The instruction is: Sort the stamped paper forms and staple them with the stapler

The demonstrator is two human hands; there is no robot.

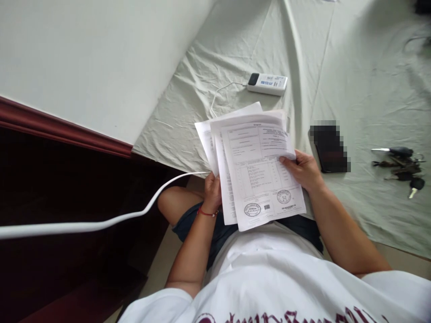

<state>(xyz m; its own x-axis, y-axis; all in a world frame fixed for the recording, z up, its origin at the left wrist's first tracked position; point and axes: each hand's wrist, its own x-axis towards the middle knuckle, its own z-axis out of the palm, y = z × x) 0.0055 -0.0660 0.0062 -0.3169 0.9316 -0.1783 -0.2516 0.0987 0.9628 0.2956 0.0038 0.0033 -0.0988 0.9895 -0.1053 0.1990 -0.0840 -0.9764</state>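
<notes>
Several printed paper sheets (257, 179) are held above my lap, fanned unevenly. The top sheet bears a table and two oval stamps near its lower edge. My right hand (303, 169) grips the sheets' right edge, thumb on the front. At the left side, my left hand (213, 190), with a red string bracelet at the wrist, closes on the rear sheets' edge; its fingers are partly hidden behind the paper. Just beyond the papers lies a white power bank (267, 84) with a black end and a thin white cable plugged in.
A pale green cloth (357, 80) covers the surface ahead. On it, right of the papers, lie a dark phone (332, 150), partly pixelated, and a bunch of keys (400, 163). A white cable (141, 213) crosses from the left. A white panel with dark red trim (63, 128) stands left.
</notes>
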